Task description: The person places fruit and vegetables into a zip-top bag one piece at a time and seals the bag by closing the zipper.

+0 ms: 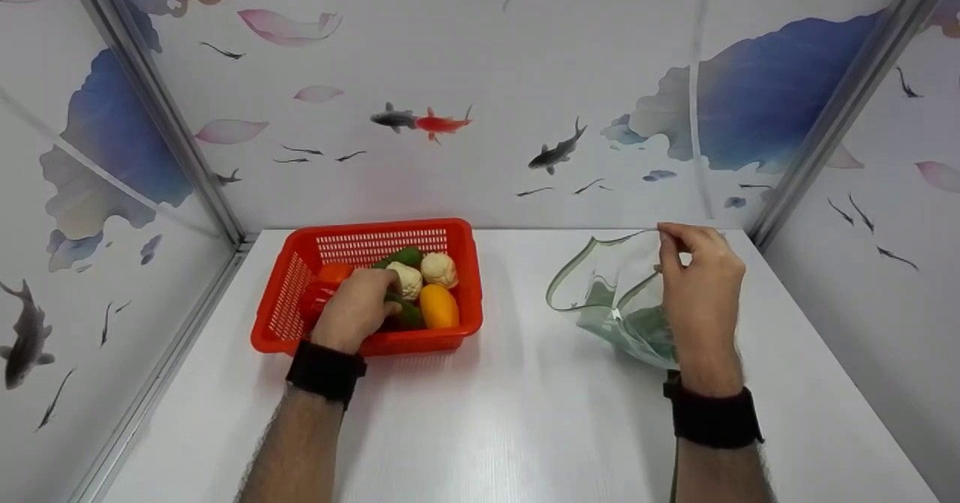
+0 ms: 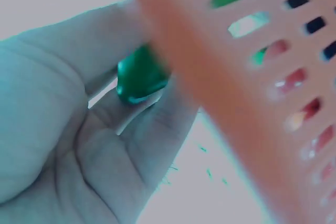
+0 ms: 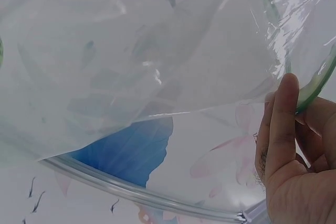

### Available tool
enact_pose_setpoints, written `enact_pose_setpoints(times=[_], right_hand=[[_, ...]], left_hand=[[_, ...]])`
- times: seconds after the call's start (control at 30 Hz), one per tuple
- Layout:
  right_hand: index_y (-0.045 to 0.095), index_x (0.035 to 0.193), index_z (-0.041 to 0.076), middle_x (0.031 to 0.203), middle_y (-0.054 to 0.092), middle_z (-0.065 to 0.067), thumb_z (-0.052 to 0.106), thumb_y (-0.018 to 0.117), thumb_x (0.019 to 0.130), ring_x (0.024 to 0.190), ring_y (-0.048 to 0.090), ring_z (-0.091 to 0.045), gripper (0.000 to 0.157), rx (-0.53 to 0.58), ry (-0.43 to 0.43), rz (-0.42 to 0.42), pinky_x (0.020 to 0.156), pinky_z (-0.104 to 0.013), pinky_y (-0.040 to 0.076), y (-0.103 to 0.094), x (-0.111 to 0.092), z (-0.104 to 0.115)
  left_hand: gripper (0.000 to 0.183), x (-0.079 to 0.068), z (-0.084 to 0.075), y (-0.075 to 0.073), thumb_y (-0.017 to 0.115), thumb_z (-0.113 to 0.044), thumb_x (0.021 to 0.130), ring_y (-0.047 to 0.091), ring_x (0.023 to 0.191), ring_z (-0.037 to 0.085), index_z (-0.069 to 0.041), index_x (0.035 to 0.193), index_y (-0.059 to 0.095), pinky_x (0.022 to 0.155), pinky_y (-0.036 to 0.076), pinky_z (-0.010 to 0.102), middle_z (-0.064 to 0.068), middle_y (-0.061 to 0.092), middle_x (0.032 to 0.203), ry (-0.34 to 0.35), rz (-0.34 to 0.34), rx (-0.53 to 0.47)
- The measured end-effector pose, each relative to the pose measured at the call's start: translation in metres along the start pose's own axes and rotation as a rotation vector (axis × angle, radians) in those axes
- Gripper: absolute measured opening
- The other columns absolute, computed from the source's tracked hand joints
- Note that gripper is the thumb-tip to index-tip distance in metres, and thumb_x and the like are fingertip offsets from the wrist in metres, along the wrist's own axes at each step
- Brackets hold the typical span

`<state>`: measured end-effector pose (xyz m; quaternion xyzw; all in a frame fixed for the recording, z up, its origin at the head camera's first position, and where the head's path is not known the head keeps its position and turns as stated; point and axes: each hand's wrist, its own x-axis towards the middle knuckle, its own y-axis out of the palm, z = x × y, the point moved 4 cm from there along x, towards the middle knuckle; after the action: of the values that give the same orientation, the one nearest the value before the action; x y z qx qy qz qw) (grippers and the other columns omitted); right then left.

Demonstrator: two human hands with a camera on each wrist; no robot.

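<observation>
My left hand (image 1: 356, 300) reaches into a red plastic basket (image 1: 471, 315) of vegetables. Its thumb and fingers are curled round a dark green vegetable (image 1: 407, 314), glossy in the left wrist view, where the basket wall hides part of it. Beside that hand lie a yellow oval fruit or vegetable (image 1: 439, 306), two cream-coloured knobbly pieces like cauliflower (image 1: 439, 269), another green one (image 1: 409, 255) and a red pepper-like piece (image 1: 315, 300). My right hand (image 1: 701, 285) pinches the rim of a clear bag (image 1: 600, 315) with green edging between thumb and fingers; the bag's mouth gapes to the left.
Basket and bag are on a white table (image 1: 495, 413), basket left and bag right. White panels (image 1: 480, 61) printed with fish and petals enclose the back and both sides, joined by metal corner posts (image 1: 161, 106). Black bands circle both wrists.
</observation>
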<state>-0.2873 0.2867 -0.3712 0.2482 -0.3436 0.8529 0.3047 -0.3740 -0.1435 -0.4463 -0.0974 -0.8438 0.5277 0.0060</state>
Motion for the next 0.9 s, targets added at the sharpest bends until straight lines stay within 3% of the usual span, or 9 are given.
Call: enact_pose_setpoints(times=[0.47, 0.67, 0.9], right_hand=[[0.085, 0.13, -0.004, 0.12, 0.081, -0.025, -0.003, 0.068, 0.115, 0.1, 0.084, -0.039, 0.023, 0.007, -0.012, 0.011, 0.075, 0.009, 0.04, 0.003, -0.001, 0.002], [0.085, 0.129, -0.005, 0.12, 0.08, -0.026, -0.003, 0.068, 0.115, 0.105, 0.084, -0.041, 0.022, 0.01, -0.007, 0.017, 0.076, 0.01, 0.039, 0.003, -0.001, 0.003], [0.086, 0.129, -0.004, 0.118, 0.081, -0.026, -0.003, 0.069, 0.114, 0.102, 0.084, -0.04, 0.022, 0.007, -0.02, 0.01, 0.076, 0.01, 0.04, 0.004, -0.002, 0.005]], left_hand=[[0.025, -0.025, -0.039, -0.03, 0.071, -0.004, 0.115, 0.078, 0.122, 0.033, -0.004, 0.139, 0.079, 0.117, 0.067, 0.055, 0.017, 0.081, 0.137, 0.076, -0.162, -0.018], [0.028, -0.03, -0.062, -0.033, 0.079, -0.006, 0.11, 0.08, 0.123, 0.033, -0.006, 0.138, 0.08, 0.12, 0.066, 0.052, 0.014, 0.081, 0.133, 0.171, -0.213, -0.037], [0.024, -0.034, -0.09, -0.027, 0.086, -0.012, 0.106, 0.078, 0.119, 0.031, -0.01, 0.13, 0.081, 0.116, 0.069, 0.048, 0.01, 0.081, 0.127, 0.312, -0.278, -0.15]])
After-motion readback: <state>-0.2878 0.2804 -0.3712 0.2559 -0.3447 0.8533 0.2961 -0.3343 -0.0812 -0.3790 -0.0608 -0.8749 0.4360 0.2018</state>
